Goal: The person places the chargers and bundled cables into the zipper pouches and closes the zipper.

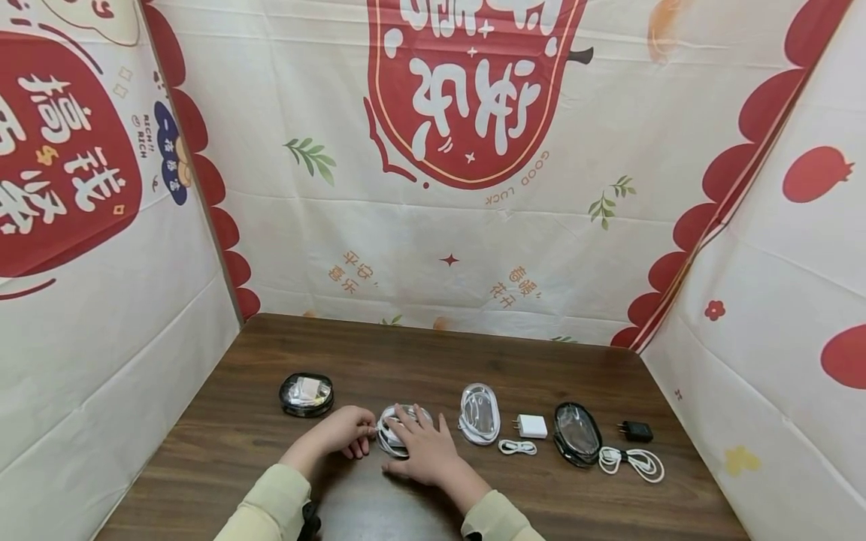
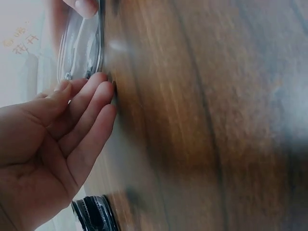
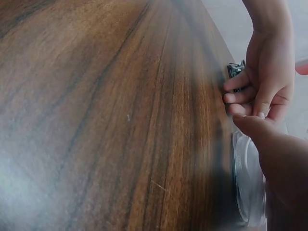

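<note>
A clear zip pouch with white trim [image 1: 388,443] lies on the table, a white coil showing inside. My right hand [image 1: 428,452] rests on top of it with fingers spread, covering much of it. At its left end my left hand [image 1: 346,433] pinches the pouch's edge between thumb and forefinger. In the left wrist view the fingertips meet right at the end of the pouch [image 2: 79,45], where small zipper parts show; what exactly lies between them is hidden. The right wrist view has the pouch [image 3: 248,180] under the right thumb.
Left of the hands sits a black-trimmed clear pouch [image 1: 307,395] with things inside. To the right lie a white-trimmed pouch [image 1: 479,415], white charger [image 1: 531,426], short white cable [image 1: 517,447], black-trimmed pouch [image 1: 577,433], black charger [image 1: 637,430] and longer white cable [image 1: 632,463]. Printed cloth walls [image 1: 433,225] enclose the table.
</note>
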Motion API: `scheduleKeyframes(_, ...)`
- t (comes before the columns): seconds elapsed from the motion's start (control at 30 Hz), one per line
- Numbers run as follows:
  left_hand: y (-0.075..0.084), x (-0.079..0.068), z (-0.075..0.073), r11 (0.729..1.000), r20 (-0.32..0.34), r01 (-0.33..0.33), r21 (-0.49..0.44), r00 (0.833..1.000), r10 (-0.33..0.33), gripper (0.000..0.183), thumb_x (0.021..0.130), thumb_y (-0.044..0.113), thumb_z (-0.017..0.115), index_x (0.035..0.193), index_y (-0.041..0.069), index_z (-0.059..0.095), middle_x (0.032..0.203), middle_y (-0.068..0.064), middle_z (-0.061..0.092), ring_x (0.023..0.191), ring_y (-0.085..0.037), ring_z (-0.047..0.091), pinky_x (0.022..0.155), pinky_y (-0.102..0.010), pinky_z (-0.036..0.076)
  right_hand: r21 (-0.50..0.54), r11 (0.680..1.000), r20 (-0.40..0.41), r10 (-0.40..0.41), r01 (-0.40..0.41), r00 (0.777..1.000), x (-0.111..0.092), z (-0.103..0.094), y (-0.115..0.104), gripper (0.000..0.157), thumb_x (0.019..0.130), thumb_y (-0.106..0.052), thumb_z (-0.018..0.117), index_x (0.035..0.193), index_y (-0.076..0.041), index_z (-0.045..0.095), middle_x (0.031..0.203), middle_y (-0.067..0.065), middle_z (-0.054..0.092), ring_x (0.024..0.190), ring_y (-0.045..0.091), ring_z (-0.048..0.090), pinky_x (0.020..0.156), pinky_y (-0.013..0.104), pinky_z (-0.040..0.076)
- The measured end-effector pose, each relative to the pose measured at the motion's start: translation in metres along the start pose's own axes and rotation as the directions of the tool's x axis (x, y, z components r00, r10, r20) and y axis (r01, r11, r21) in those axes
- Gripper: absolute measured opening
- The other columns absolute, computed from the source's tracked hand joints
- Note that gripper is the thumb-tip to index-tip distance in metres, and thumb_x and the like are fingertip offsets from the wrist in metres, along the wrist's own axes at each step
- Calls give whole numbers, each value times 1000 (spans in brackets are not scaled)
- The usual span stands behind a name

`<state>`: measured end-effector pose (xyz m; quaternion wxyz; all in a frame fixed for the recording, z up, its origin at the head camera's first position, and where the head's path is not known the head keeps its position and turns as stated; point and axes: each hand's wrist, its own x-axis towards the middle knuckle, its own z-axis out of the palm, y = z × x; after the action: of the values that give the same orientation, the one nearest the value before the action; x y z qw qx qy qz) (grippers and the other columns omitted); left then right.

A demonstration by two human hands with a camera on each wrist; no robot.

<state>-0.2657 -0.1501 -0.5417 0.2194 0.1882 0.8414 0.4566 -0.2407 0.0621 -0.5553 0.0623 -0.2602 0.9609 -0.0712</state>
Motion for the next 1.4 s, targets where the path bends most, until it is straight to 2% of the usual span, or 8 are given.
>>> scheduleKeyframes(0.13,4,-3,3,1000,-21,3,25,1000,-2,16,98,4,54,83,1,60,65,-6,63,53,-19,63,47,-33,53,8,1000,9,-7,7,1000,0,0,2,78,85,-71,52,152,-38,29,160,-8,19,146,28,18,107,68,16)
scheduleKeyframes(0.43,2,4,7,999,-196,26,25,980,-21,12,93,5,62,84,2,69,69,-4,64,57,-17,62,49,-31,54,17,1000,-11,-24,25,1000,-6,-14,7,74,88,-64,55,152,-33,34,159,-3,24,145,30,20,109,66,14)
scheduleKeyframes(0.57,1,6,8,1000,-219,28,-6,975,-29,11,94,5,62,85,1,69,69,-5,65,58,-17,63,50,-31,54,-49,997,-156,-68,61,985,-5,-15,8,57,88,-51,66,137,-23,57,148,0,45,136,28,39,106,60,29)
scheduleKeyframes(0.67,-1,7,8,999,-229,26,-21,973,-31,11,93,4,63,85,1,69,69,-5,65,57,-16,63,49,-31,54,-93,992,-292,-113,89,950,-3,-15,8,37,82,-41,75,111,-18,72,126,-1,63,118,23,55,98,49,42)
scheduleKeyframes(0.77,-1,8,9,999,-238,29,-25,971,-34,11,93,5,63,85,1,69,69,-5,65,57,-16,62,49,-31,54,-119,987,-364,-146,109,920,-1,-16,8,23,79,-36,79,93,-19,74,106,-4,68,101,17,61,88,41,46)
scheduleKeyframes(1.0,0,12,11,997,-244,48,-58,968,-61,13,95,5,60,86,0,68,69,-5,64,57,-16,62,49,-29,53,-82,990,-383,-134,111,914,0,-20,4,15,86,-27,73,91,-13,75,95,-3,71,88,18,65,75,36,49)
scheduleKeyframes(1.23,1,14,14,995,-255,61,-84,963,-81,14,95,5,60,84,0,67,68,-5,63,55,-14,60,48,-29,53,26,995,-393,-74,92,917,-3,-21,0,16,86,-23,72,95,-10,77,104,2,72,95,23,66,77,39,48)
scheduleKeyframes(1.4,-1,19,12,995,-267,64,-74,960,-82,13,94,5,61,85,0,68,69,-5,62,57,-15,61,49,-30,53,-1,994,-331,-103,109,938,-4,-24,1,21,89,-33,68,98,-17,78,114,1,69,108,21,61,88,43,45)
